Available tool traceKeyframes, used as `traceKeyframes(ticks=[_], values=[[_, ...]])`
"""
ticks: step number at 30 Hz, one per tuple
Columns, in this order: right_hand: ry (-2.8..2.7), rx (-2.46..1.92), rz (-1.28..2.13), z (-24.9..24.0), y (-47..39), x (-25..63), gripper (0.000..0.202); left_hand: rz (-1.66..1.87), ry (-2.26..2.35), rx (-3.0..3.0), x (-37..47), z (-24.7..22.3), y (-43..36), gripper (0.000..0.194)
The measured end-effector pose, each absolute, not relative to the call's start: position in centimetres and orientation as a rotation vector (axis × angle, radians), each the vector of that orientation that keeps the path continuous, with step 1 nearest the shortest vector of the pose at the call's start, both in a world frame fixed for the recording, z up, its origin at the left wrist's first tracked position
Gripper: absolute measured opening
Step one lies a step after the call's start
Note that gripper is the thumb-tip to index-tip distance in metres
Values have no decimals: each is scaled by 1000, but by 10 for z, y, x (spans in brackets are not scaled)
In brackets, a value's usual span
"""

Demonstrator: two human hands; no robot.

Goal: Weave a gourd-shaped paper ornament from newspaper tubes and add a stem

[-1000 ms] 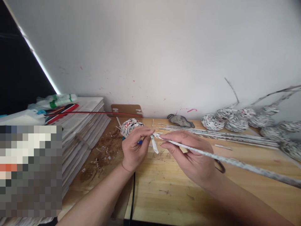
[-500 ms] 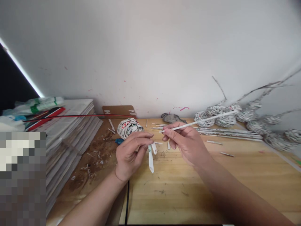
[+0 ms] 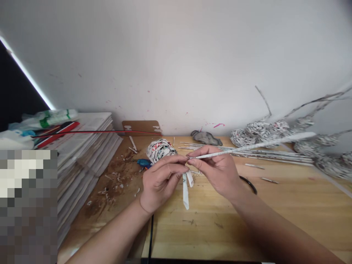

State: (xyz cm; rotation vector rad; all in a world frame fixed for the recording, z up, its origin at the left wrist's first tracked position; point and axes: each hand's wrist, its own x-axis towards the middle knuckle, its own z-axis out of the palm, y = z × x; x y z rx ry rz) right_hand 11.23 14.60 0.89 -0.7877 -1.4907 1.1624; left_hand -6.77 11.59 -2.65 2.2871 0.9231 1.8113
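My right hand [image 3: 217, 172] pinches a thin white rolled-paper stick [image 3: 255, 145], which slants up to the right with its near tip between my hands. My left hand [image 3: 162, 179] is closed with thumb and fingertips together on white folded paper strips [image 3: 186, 194], whose ends hang below the fingers. Both hands' fingertips meet or nearly meet at the stick's tip; whether the stick touches the strips is hidden. Behind my left hand sits a round woven paper ball [image 3: 161, 149], with a blue tool [image 3: 143, 163] partly hidden beside it.
Several woven paper balls [image 3: 242, 138] lie at the back right, near a bundle of paper sticks [image 3: 275, 157]. A grey cloth [image 3: 206, 138] rests by the wall. At left stands a newspaper stack [image 3: 90, 146]. Paper scraps [image 3: 110, 187] litter the wooden table [image 3: 220, 238].
My hands have come together, bringing the stick's tip to my left fingertips. The stick's far end has swung toward the camera and right. The view has shifted slightly.
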Motion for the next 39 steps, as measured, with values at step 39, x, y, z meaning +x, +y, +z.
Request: traceKeyframes(ticks=[39], values=[[-1758,-532,363,-6,144,112,11,1779,807,1855,-62,-34,111,22]])
